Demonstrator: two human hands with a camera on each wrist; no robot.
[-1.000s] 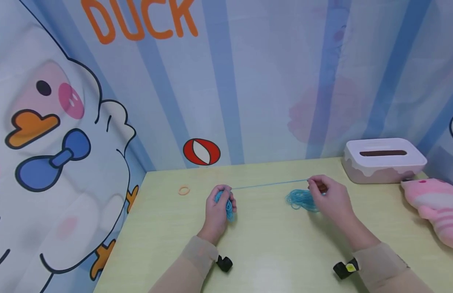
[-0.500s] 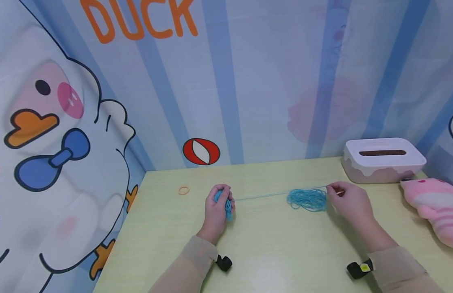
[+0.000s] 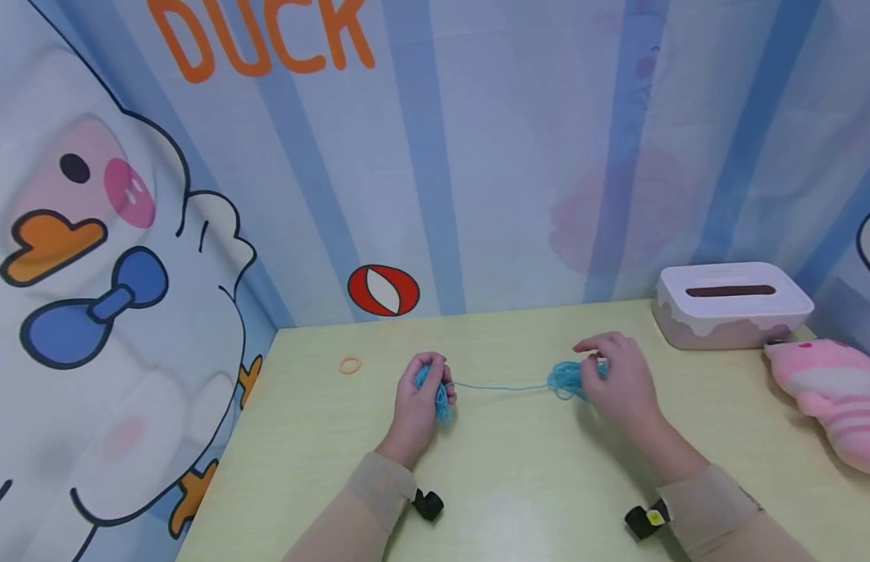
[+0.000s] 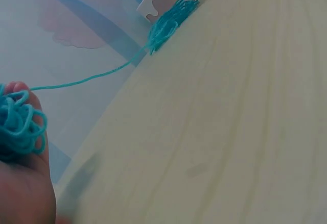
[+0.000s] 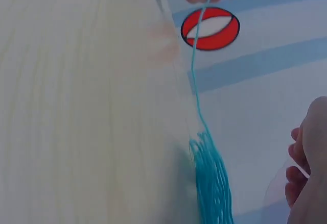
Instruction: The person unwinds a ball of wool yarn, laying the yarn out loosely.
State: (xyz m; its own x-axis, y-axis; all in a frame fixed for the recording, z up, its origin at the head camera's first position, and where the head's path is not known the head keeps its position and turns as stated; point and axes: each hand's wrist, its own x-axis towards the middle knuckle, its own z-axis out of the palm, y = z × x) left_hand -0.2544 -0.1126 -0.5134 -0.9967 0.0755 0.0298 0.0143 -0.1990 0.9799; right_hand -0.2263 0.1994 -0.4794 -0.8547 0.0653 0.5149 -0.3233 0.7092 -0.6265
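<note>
My left hand (image 3: pixel 411 410) grips a small bundle of turquoise yarn (image 3: pixel 441 406), its loops bulging over the fingers in the left wrist view. A single strand (image 3: pixel 501 387) runs from that bundle to a looser pile of the same yarn (image 3: pixel 563 380) on the table. Over the right part of this pile hovers my right hand (image 3: pixel 623 384), hiding some of it in the head view. Its thumb and forefinger stand apart with no strand visible between them. In the right wrist view, the pile (image 5: pixel 212 188) lies apart from the loosely bent fingers.
An orange ring-shaped band (image 3: pixel 350 364) lies on the light wooden table (image 3: pixel 519 484), left of the left hand. A white and pink tissue box (image 3: pixel 732 306) stands at the back right, with a pink plush toy (image 3: pixel 832 402) in front of it. A printed curtain backs the table.
My right hand first drew the strand out to the right, then let go and came back left over the pile. The strand now lies lower. My left hand has stayed in place.
</note>
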